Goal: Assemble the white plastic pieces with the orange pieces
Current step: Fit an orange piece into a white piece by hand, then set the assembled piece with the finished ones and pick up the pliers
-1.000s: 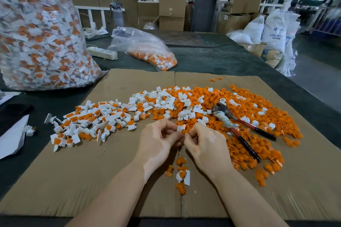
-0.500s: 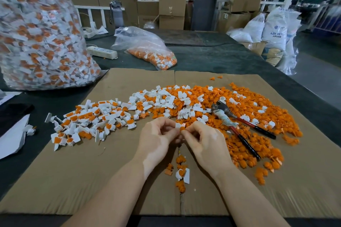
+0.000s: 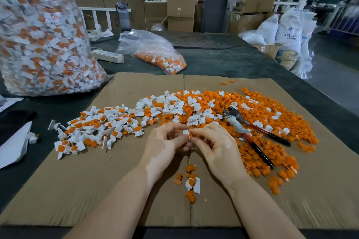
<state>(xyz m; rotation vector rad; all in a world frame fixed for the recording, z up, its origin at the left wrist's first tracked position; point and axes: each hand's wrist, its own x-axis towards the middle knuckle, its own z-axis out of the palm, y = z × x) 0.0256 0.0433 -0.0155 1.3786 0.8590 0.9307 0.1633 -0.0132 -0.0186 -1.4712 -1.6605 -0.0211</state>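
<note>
**Two hands pinch one small part over the cardboard**

While a big clear bag [image 3: 38,35] of joined white-and-orange parts stands at the far left, a spread of assembled pieces [image 3: 93,132] lies on the cardboard sheet [image 3: 97,190] to its right, near the left edge. Next comes the left hand [image 3: 165,145], fingers curled, thumb and forefinger pinching a white plastic piece [image 3: 186,132] at its fingertips. An orange piece [image 3: 190,136] sits just right of the white one, touching it, pinched in the curled fingertips of the right hand [image 3: 217,147]; both parts lie between the two grips, above the cardboard. Nearer, below the hands, a few loose parts [image 3: 191,182] lie along the cardboard seam. Farther right, red-handled pliers [image 3: 252,134] rest on the heap of orange pieces [image 3: 272,122].
</note>
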